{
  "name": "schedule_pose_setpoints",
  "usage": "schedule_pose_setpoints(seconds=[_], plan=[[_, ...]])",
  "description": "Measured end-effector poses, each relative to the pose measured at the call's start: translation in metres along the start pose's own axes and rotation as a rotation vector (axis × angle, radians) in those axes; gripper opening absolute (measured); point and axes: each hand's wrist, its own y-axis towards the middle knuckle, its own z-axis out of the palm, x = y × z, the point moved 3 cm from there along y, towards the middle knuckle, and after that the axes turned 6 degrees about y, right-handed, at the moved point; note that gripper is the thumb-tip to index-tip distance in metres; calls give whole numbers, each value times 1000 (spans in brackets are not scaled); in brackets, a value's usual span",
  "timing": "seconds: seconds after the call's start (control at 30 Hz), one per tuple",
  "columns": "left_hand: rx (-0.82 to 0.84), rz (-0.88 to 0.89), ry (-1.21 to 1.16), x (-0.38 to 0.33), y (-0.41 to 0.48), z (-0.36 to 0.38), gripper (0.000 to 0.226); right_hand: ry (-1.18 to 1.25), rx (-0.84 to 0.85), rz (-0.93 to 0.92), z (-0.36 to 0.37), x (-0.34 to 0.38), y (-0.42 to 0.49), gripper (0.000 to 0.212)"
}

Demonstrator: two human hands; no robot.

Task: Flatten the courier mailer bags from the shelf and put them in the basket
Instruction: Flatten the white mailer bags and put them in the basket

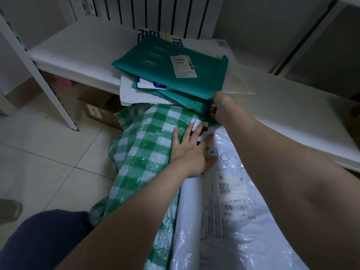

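Mailers lie in a loose pile at the front edge of the white shelf (78, 47), w/ a teal mailer (171, 61) on top, its shipping label (184, 66) facing up. Your R hand (221, 108) is at the pile's near right corner, grip clamped on the teal edge w/ fingers curled under; can't tell how many layers you've got. Your L hand (191, 151) lies flat, grip apart, fingers spread, pressing where a green-check bag (144, 149) meets a white mailer (233, 191). Both hang from the shelf edge down toward your lap, side by side, the white one's QR label up. Under the shelf a cardboard box (101, 112) sits on the tiled floor (48, 152).
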Motion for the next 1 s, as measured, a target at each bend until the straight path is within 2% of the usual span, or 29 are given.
schedule_pose_setpoints(seconds=[0.13, 0.2, 0.27, 0.33, 0.43, 0.5, 0.57, 0.73, 0.8, 0.83, 0.9, 1.0], plan=[[-16, 13, -31, 3, 0, 2, 74, 439, 151, -44, -29, 11, -42, 17], [-40, 19, -40, 6, -2, 2, 76, 527, 204, -73, -58, 12, -66, 21], [-122, -6, -168, 8, -9, -5, 72, 591, 233, -71, -97, 8, -90, 23], [-290, -165, -550, 9, -25, -27, 59, 653, 213, -61, -142, -1, -107, 23], [-492, -630, -1513, 19, -52, -41, 36, 660, 187, -49, -196, -22, -129, 23], [-558, -708, -1996, 14, -72, -44, 35, 655, 177, -47, -226, -39, -150, 23], [-592, -671, -2192, 12, -87, -45, 43, 639, 172, -38, -245, -56, -164, 25], [-624, -686, -2140, 7, -121, -50, 57, 479, 101, 17, -296, -90, -194, 15], [-632, -723, -2034, 1, -130, -50, 46, 310, 68, 54, -318, -102, -201, 12], [-627, -734, -1916, -1, -134, -50, 40, 191, 58, 74, -326, -108, -205, 14], [-605, -787, -1572, -6, -142, -48, 47, -90, 21, 98, -339, -117, -214, 16], [-545, -833, -1143, -15, -161, -44, 41, -476, -15, 125, -351, -124, -225, 29]])
